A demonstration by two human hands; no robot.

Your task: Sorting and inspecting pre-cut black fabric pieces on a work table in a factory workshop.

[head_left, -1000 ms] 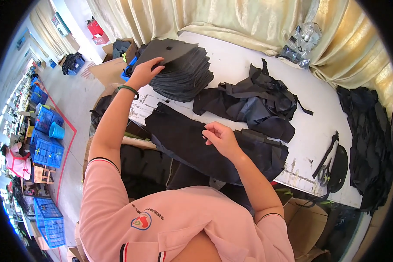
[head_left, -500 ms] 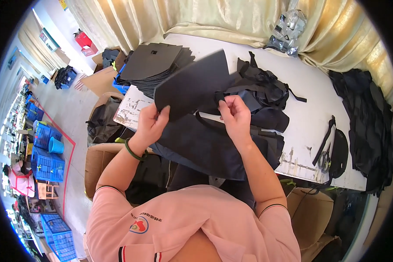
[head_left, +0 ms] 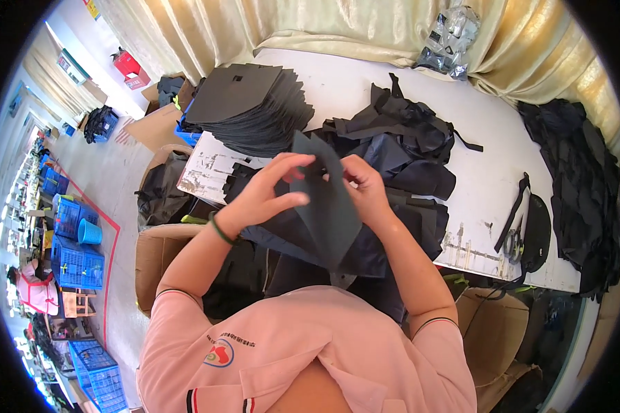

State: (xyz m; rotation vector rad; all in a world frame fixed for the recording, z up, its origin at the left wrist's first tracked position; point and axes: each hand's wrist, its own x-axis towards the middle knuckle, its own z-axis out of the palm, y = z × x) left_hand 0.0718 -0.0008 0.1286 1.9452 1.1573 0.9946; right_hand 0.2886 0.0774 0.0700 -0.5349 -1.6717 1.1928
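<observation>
A stiff black panel (head_left: 327, 213) is held up on edge in front of me, turned narrow toward my view. My right hand (head_left: 365, 189) pinches it near its upper right side; those fingertips are partly hidden behind it. On the panel's left side, my left hand (head_left: 272, 193) has thumb and fingers spread apart, the fingertips by a small hole near its top. Beneath both hands, dark fabric (head_left: 282, 230) spreads over the table's near edge and toward my lap. Just beyond lies a heap of black fabric pieces with straps (head_left: 410, 138).
A tall stack of black panels (head_left: 238, 100) stands at the white table's (head_left: 337, 69) far left. Scissors (head_left: 512, 246) and a black strapped piece (head_left: 536, 237) lie at the right, near piled black fabric (head_left: 575, 193). Cardboard boxes (head_left: 162, 258) flank me below the table.
The panel has swung from a broad tilted position to upright and narrow, coming down toward me. My left hand has let go of its lower corner and opened; my right stays on it.
</observation>
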